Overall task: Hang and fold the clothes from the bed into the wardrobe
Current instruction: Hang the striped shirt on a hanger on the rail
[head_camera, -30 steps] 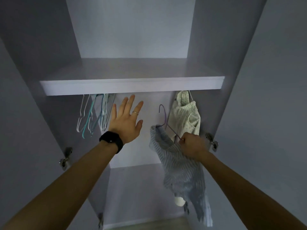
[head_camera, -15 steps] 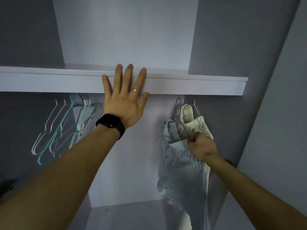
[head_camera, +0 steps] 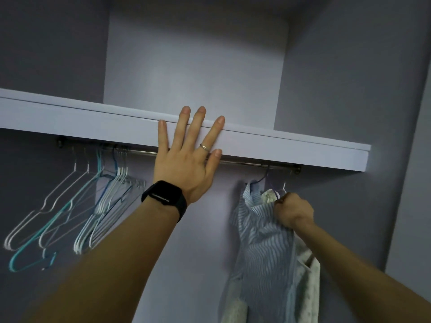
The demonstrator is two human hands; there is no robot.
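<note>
Inside the wardrobe [head_camera: 191,66], we are pressing our flat left hand [head_camera: 186,164] on the shelf [head_camera: 291,148] edge. Our right hand [head_camera: 293,212] is clutching the striped shirt [head_camera: 263,243] under the rail [head_camera: 245,162]. The hanger hook [head_camera: 266,174] is blurred and the shirt hem is cut off.

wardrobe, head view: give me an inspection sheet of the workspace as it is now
surface: pale shelf, with a metal rail beneath it.
job's things: striped shirt on a purple hanger, hook up at the rail, seating unclear; pale garment hangs beside it.
clutter: empty hangers bunched at the rail's left end.
hands: left hand flat against the shelf edge; right hand grips the striped shirt at its hanger.
cables: nothing seen.
surroundings: wardrobe walls, dim light.
</note>
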